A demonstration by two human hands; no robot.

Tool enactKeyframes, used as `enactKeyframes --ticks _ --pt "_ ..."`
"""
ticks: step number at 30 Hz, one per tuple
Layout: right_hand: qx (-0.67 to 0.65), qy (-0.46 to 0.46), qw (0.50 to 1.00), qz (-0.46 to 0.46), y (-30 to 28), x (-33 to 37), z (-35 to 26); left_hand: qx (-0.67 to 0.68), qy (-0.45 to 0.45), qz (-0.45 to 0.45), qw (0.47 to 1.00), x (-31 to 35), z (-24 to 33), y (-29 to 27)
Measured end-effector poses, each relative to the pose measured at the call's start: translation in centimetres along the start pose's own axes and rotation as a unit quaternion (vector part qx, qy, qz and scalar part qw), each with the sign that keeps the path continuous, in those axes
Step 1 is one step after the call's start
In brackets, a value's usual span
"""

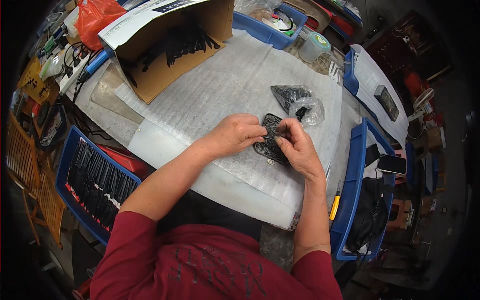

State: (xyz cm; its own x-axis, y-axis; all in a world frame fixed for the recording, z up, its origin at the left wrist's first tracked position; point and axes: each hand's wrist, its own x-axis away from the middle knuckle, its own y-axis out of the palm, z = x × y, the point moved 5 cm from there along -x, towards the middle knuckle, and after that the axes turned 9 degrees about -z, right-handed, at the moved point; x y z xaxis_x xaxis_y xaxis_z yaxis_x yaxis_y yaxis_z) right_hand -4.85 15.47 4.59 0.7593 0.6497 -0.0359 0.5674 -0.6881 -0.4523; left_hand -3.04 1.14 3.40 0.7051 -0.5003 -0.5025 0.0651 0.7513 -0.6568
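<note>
My left hand [236, 134] is closed in a pinch, its fingertips just over a small dark tray [270, 120]. Opposite it, my right hand [301, 150] pinches too, thumb and forefinger nearly meeting the left fingertips. Whatever sits between the fingers is too small to make out. Thin, shiny, pin-like pieces [270, 146] fill the tray, which both hands partly cover. Just beyond it lies a clear plastic bag with small black parts [290, 95], beside a crumpled clear bag [312, 111]. A tiny light-coloured piece [270, 161] rests by the tray's near edge.
An open cardboard box [165, 75] holding black strips stands at the far left. Blue bins flank me, the left bin [70, 165] packed with black pieces, the right bin [352, 185] holding a phone [391, 164] and black items. A yellow-handled screwdriver [335, 206] lies at the right edge.
</note>
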Motion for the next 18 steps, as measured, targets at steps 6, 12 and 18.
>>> enactKeyframes --ticks 6,12,18 --pt "0.030 0.003 0.999 0.010 0.2 -0.1 -0.2 0.018 -0.005 0.009 1.000 0.1 -0.1 0.2" --pt "-0.156 0.018 0.987 0.041 -0.3 0.0 0.9 0.045 -0.031 0.022 0.998 0.2 -0.4 0.1" --pt "-0.203 -0.019 0.978 0.038 0.0 -0.3 1.0 0.048 -0.043 0.018 0.998 -0.1 -0.4 0.0"
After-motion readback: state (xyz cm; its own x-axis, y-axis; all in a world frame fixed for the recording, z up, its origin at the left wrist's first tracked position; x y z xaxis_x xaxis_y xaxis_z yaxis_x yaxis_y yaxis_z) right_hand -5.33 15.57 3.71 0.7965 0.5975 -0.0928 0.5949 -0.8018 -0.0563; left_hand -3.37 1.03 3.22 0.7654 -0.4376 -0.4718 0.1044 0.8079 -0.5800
